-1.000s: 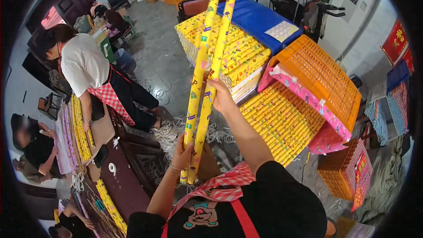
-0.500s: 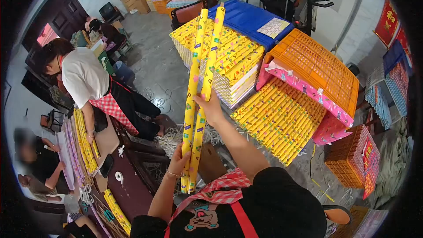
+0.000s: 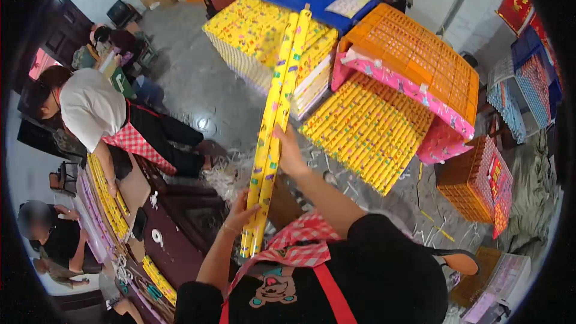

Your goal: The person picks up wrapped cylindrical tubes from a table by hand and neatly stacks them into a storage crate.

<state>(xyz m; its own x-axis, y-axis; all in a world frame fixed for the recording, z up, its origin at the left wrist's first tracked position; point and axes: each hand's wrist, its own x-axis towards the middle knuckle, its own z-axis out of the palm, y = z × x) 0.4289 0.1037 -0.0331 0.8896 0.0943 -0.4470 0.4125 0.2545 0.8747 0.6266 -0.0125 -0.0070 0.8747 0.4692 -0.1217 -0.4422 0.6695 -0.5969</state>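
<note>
Yellow patterned rolls (image 3: 278,90), two side by side, slant through the air before the wearer's body, with both hands closed on them: the left hand (image 3: 242,211) curls around near their lower ends, while the right hand (image 3: 289,151) grips higher, its fingertips partly hidden. Their outsides look finished, though neither is set down. Judging by the neat layers, much is already done: similar rolls fill a tall stack (image 3: 252,30) and the row bundle (image 3: 372,135) beneath the orange crate (image 3: 414,48). Other rolls (image 3: 108,195) lie on the maroon table (image 3: 180,246).
</note>
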